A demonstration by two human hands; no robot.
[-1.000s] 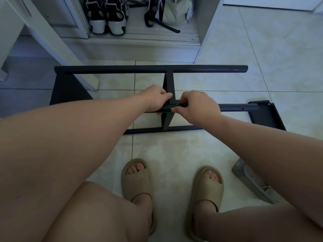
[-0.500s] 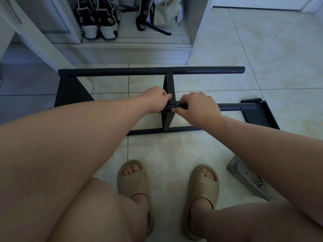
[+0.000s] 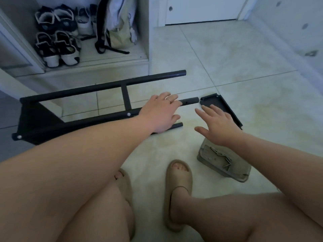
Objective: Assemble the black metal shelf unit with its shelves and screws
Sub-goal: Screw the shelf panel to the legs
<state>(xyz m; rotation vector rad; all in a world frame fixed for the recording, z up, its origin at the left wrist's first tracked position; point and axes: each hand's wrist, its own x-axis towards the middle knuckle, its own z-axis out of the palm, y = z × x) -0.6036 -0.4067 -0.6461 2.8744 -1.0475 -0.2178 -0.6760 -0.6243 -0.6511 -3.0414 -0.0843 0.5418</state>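
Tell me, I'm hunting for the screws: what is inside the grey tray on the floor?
Several loose silver screws lie in the grey tray. The wrist of the right hand covers its far corner, so that part is unseen.

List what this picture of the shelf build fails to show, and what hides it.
Head view:
1. Rail under the left hand: the hand covers its middle stretch.
2. Screws in the tray: too small and blurred to count.
3. Side panel: the right hand hides its near edge.
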